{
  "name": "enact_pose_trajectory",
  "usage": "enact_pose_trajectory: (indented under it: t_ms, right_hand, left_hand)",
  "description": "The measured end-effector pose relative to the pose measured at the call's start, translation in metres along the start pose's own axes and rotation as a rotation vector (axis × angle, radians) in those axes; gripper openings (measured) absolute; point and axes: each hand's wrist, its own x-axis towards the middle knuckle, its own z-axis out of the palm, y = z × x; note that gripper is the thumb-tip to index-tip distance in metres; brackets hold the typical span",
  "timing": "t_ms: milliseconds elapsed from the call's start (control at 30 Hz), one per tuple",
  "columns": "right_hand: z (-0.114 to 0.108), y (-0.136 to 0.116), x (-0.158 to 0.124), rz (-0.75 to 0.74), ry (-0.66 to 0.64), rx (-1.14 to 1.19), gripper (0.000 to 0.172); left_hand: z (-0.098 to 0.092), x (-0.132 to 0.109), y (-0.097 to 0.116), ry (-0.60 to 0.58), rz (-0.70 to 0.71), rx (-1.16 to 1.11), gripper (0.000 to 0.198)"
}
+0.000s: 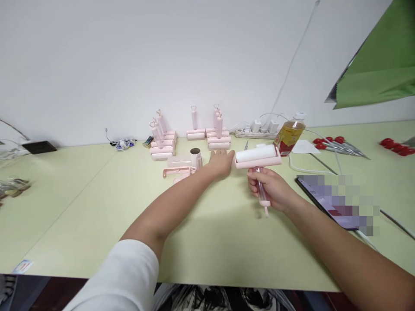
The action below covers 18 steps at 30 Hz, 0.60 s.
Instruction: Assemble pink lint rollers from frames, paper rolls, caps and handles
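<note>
A pink lint roller with a white roll (256,153) is held up by its clear handle, with my right hand (270,185) wrapped round it. My left hand (222,164) reaches forward, palm down, fingers stretched out and thumb apart. Its fingertips are at the front of a group of pink lint rollers (219,140); whether they touch is hidden. To the left of that hand are a cardboard-cored roll (196,152), a clear handle (199,162) and an opened pink roller case (177,171), partly behind my left forearm.
More lint rollers (162,149) stand in a row at the back left. A power strip (256,133), a drink bottle (290,134), red-handled scissors (340,146) and a phone (327,203) lie to the right. Cables cross the table (81,224). Green cloth (379,65) hangs at upper right.
</note>
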Motion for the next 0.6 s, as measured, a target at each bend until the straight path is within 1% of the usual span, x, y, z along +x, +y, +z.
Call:
enact_pose_trajectory:
  t_ms: [67, 100, 167, 233, 267, 300, 367, 467, 600]
  right_hand:
    - [0.0, 0.001, -0.002, 0.04, -0.112, -0.047, 0.026]
    - [0.0, 0.001, -0.004, 0.056, -0.168, -0.076, 0.026]
    - [0.001, 0.001, -0.008, 0.071, -0.251, -0.134, 0.025]
    - [0.004, 0.001, -0.014, 0.061, -0.276, -0.193, 0.024]
    - [0.006, 0.001, -0.016, 0.056, -0.271, -0.224, 0.023]
    - [0.008, 0.001, -0.018, 0.053, -0.261, -0.257, 0.023]
    - [0.012, 0.003, -0.022, 0.053, -0.232, -0.323, 0.022]
    - [0.017, 0.007, -0.024, 0.094, -0.216, -0.403, 0.022]
    - [0.019, 0.014, -0.024, 0.135, -0.236, -0.425, 0.024]
  left_hand:
    - [-0.006, 0.004, -0.002, -0.006, 0.014, -0.019, 0.046]
    - [-0.012, 0.004, -0.005, 0.0, 0.028, -0.044, 0.049]
    - [-0.03, 0.002, -0.012, 0.034, 0.069, -0.174, 0.059]
    - [-0.05, -0.005, -0.02, 0.081, 0.148, -0.518, 0.06]
    - [-0.06, -0.011, -0.023, 0.043, 0.211, -0.669, 0.058]
    - [-0.069, -0.017, -0.025, -0.028, 0.27, -0.777, 0.055]
    - [-0.081, -0.032, -0.027, -0.131, 0.321, -0.871, 0.054]
    - [-0.087, -0.049, -0.024, -0.147, 0.332, -0.86, 0.054]
    - [-0.082, -0.059, -0.026, -0.169, 0.328, -0.872, 0.049]
